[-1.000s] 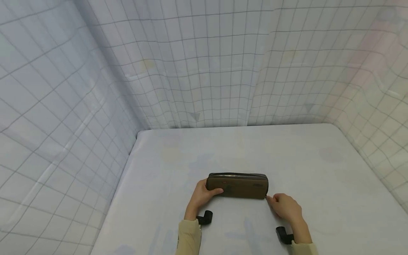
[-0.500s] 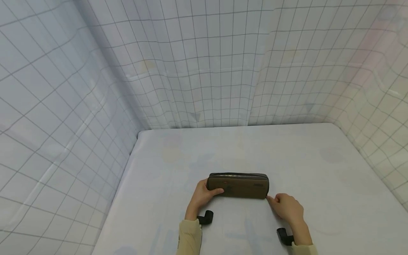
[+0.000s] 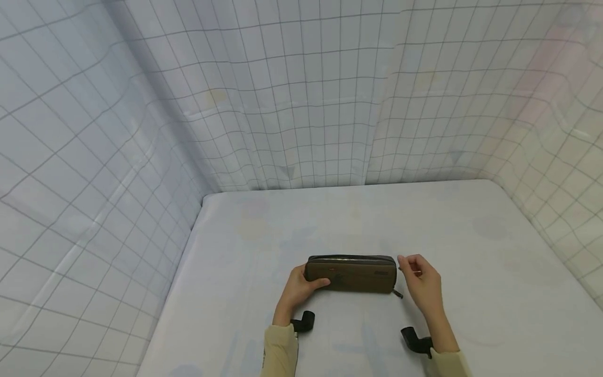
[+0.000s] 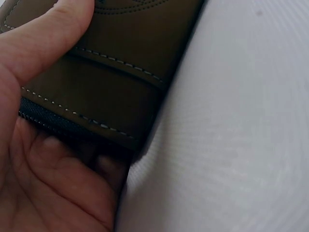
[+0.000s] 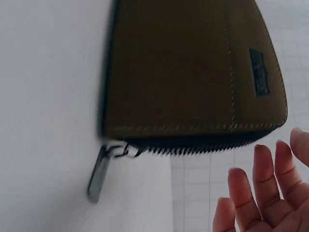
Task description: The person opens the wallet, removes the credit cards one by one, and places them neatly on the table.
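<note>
A brown zip-around wallet (image 3: 358,278) stands on its long edge on the white table, with zipper teeth showing along its top. My left hand (image 3: 297,289) grips its left end, thumb on the front face and the other fingers behind, partly hidden. In the left wrist view the thumb (image 4: 46,36) lies across the stitched leather. The metal zipper pull (image 5: 98,175) hangs from the wallet's lower right corner, untouched. Just off the upper right corner is my right hand (image 3: 425,285), its fingers loosely bent and holding nothing. A small dark label (image 5: 259,72) marks the front.
The white-covered table (image 3: 235,235) extends around the wallet on all sides. White grid-patterned curtains (image 3: 301,104) enclose it at the back, left and right. Black wrist mounts (image 3: 303,322) sit on both forearms.
My right hand has let go of the zipper pull at the lower right corner and risen to beside the upper right corner. The left hand and wallet stay essentially in place.
</note>
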Demonstrator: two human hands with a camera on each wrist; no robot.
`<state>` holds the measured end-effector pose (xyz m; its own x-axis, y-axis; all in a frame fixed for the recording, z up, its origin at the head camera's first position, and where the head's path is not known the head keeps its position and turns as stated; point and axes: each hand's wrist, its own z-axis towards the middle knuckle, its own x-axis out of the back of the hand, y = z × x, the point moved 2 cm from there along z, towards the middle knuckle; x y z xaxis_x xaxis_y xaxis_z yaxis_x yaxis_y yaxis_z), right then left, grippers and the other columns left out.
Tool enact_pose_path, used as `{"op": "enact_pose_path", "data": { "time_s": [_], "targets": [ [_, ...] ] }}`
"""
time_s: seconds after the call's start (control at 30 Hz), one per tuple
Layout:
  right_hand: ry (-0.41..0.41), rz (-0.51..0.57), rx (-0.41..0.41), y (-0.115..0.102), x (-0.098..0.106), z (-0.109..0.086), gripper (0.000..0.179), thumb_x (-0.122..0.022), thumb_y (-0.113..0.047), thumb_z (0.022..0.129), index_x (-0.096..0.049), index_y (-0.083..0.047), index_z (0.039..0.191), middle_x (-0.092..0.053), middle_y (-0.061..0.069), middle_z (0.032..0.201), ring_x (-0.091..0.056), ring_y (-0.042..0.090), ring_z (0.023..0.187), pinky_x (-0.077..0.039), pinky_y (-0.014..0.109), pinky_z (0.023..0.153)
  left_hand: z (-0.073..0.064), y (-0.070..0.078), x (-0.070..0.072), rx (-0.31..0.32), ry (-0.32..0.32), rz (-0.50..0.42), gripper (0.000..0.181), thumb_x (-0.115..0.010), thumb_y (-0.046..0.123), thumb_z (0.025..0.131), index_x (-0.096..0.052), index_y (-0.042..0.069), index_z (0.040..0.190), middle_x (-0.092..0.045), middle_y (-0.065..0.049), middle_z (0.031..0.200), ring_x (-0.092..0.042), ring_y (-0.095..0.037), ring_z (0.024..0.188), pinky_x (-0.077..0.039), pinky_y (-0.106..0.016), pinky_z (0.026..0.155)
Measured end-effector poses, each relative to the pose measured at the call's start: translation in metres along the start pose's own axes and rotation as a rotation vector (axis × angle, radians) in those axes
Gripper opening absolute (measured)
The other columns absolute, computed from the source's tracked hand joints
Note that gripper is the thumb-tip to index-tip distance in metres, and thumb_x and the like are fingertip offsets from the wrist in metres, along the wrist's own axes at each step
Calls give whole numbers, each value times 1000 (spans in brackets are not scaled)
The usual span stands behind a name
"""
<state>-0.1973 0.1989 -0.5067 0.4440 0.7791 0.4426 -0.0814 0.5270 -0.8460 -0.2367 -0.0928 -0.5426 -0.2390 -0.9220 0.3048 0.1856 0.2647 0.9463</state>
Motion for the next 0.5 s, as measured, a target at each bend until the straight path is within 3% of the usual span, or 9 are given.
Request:
{"op": "enact_pose_path", "data": {
  "time_s": [0.13,0.5],
  "targets": [
    [-50,100,-19,-7,-7,4,24,-67,-27,91,-64,-3,87,-62,6,85,-52,14,79,-40,21,68,3,-12,-1,-4,10,1,30,-81,14,77,-69,2,103,-68,-4,90,-59,-14,76,-48,-30,70],
    [-186,194,-48,-14,-15,3,25,-66,-26,91,-63,-2,93,-56,8,103,-48,13,97,-39,27,78,2,-11,-2,-18,5,-9,29,-81,13,77,-70,3,102,-69,-3,91,-61,-13,79,-48,-30,72]
  ]
}}
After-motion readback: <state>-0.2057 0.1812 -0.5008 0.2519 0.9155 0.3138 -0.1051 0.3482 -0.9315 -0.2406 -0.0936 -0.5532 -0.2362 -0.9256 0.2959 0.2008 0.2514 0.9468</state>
